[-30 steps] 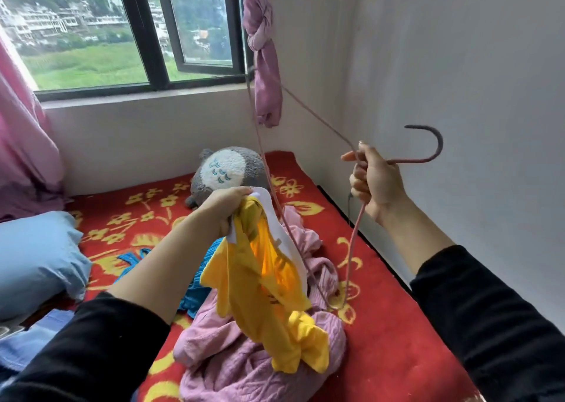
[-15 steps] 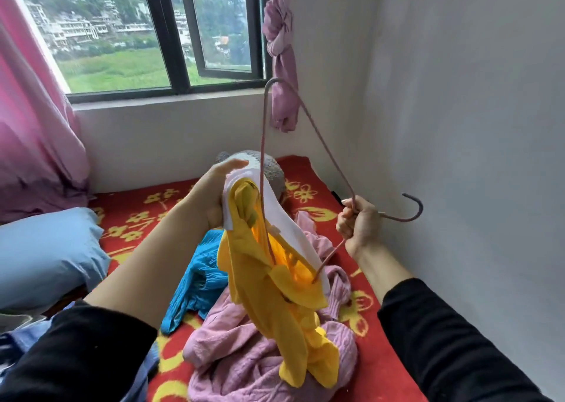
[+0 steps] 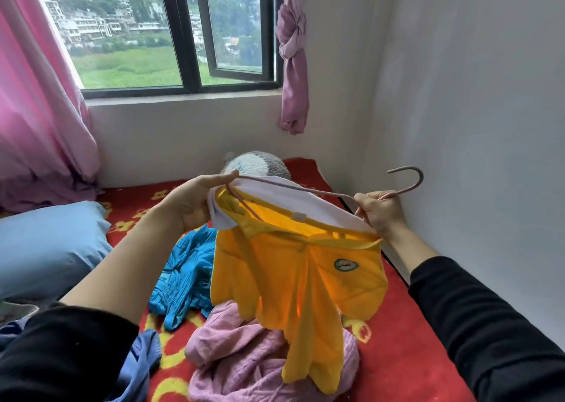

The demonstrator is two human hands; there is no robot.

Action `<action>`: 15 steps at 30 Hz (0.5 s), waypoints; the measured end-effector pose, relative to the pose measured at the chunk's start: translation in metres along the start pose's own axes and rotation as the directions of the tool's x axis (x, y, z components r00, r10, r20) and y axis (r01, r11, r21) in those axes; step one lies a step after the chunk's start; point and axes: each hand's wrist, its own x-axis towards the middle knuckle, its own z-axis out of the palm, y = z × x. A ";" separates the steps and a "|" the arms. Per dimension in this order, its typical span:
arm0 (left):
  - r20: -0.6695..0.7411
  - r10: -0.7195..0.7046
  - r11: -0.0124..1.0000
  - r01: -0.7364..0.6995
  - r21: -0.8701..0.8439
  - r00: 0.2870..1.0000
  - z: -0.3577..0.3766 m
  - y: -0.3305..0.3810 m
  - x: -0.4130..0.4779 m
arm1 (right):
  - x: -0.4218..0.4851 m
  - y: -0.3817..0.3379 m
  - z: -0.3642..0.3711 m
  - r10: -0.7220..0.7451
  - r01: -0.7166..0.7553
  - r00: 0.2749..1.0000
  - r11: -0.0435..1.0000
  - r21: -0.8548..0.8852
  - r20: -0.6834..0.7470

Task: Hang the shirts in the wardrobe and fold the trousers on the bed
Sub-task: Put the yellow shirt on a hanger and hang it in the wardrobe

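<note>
While in two hands (image 3: 195,207) (image 3: 380,213), one shirt (image 3: 293,267), one hanger (image 3: 324,192)

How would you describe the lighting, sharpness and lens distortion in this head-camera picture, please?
Head view: daylight through the window backlights the yellow shirt, whose middle glows orange. Head view: the wide lens slants the window's uprights and stretches the black sleeves at the lower corners. Head view: left hand, right hand and hanger look sharp, without evident motion blur.

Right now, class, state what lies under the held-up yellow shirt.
A crumpled pink garment lies under the yellow shirt on the red bedcover; the shirt's hanging hem covers part of it.
</note>
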 end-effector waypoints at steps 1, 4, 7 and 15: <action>-0.055 0.016 1.000 -0.014 0.025 0.998 -0.004 -0.001 0.001 | -0.001 -0.004 -0.002 -0.013 0.014 1.000 0.999 -0.041 0.017; -0.233 0.125 0.966 -0.065 0.252 0.964 -0.012 -0.005 0.002 | -0.005 -0.012 -0.004 -0.049 0.059 0.996 0.987 -0.153 0.068; -0.309 0.325 0.833 -0.116 0.540 0.894 -0.003 -0.007 0.001 | -0.007 -0.015 0.003 -0.077 0.113 0.987 0.958 -0.263 0.143; -0.144 0.470 0.764 -0.320 0.561 0.871 0.030 0.012 -0.009 | -0.005 -0.082 0.037 -0.172 0.355 0.898 0.827 -0.436 0.404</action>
